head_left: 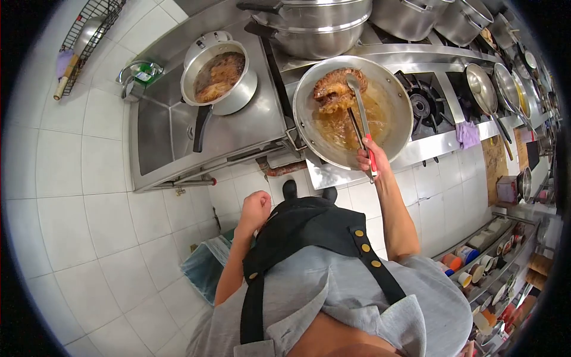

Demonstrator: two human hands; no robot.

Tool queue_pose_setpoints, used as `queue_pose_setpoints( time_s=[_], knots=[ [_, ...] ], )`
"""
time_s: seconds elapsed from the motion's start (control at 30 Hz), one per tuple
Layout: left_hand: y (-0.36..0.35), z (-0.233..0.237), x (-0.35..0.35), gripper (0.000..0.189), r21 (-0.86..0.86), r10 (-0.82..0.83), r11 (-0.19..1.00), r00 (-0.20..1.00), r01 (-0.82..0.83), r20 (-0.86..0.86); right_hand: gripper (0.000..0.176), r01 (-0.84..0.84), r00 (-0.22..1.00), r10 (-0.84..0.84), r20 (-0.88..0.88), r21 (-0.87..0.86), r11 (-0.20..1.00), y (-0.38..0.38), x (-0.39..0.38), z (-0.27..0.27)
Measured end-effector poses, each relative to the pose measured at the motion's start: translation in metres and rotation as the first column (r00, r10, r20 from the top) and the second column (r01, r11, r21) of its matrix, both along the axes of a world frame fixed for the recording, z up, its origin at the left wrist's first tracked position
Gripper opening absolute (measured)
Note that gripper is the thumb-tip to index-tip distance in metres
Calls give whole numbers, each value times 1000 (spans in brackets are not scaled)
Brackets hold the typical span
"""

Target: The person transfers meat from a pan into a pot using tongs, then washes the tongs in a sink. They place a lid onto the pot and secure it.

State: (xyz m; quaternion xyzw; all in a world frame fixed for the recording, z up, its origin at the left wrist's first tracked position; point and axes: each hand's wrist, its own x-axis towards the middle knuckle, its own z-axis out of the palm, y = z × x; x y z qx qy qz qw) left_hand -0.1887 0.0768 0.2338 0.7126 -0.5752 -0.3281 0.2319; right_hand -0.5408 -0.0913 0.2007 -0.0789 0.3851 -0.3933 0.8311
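Note:
My right hand (373, 157) is closed around a pair of metal tongs (360, 106) with red on the handle. The tongs reach into a large, wide metal pan (303, 122). Their tips are at a big browned piece of food (334, 89) with a ridged, frilly edge; its exact kind I cannot make out. Brown bubbling liquid (351, 132) covers the pan's bottom around it. My left hand (257, 208) hangs in front of my dark apron (303, 229), fingers curled in a fist, with nothing visible in it.
A long-handled pot (242, 95) with brown liquid and food stands beside the sink (163, 128). Stacked steamer pots (318, 30) are behind the pan. A gas burner (422, 104), a purple cloth (467, 134) and skillets (480, 89) are to the right. A shelf of containers (476, 273) stands lower right.

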Motion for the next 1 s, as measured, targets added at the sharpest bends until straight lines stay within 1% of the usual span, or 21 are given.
queue_pose_setpoints(
  time_s=[0.07,0.2,0.33,0.6,0.7,0.77,0.8,0.87,0.93,0.97,1.0],
  knots=[
    [-9,0,-1,11,-51,-15,999,1000,15,1,28,11,1000,-11,-8,-12,1000,2,-4,5],
    [-18,8,-10,12,-20,-42,999,999,42,-16,31,30,999,-29,23,-37,999,8,-12,17],
    [-24,5,-22,12,-65,-46,997,998,43,-39,34,40,997,-34,64,-88,995,19,-18,40],
    [-50,23,-49,13,-126,-44,992,992,29,-117,34,59,997,-55,45,-105,993,43,-41,47],
    [-46,13,-54,13,-105,-60,993,992,48,-113,35,65,998,-62,26,-106,992,55,-50,51],
    [-39,2,-53,13,-98,-116,989,993,112,-33,35,68,998,-67,6,-115,991,59,-54,55],
    [-35,3,-54,13,-102,-114,989,993,109,-35,35,63,998,-62,12,-120,991,61,-56,55],
    [-25,5,-56,15,15,-105,994,992,106,-77,35,58,998,-57,15,-128,990,67,-59,57],
    [-17,2,-56,16,2,-106,994,992,106,-74,34,66,998,-65,5,-101,993,70,-60,60],
    [-13,0,-53,15,30,-104,994,993,106,-62,41,57,998,-59,-9,-113,992,72,-61,56],
    [-10,-3,-51,15,59,-101,993,994,104,-50,41,53,998,-55,-11,-115,992,73,-62,56]
  ],
)
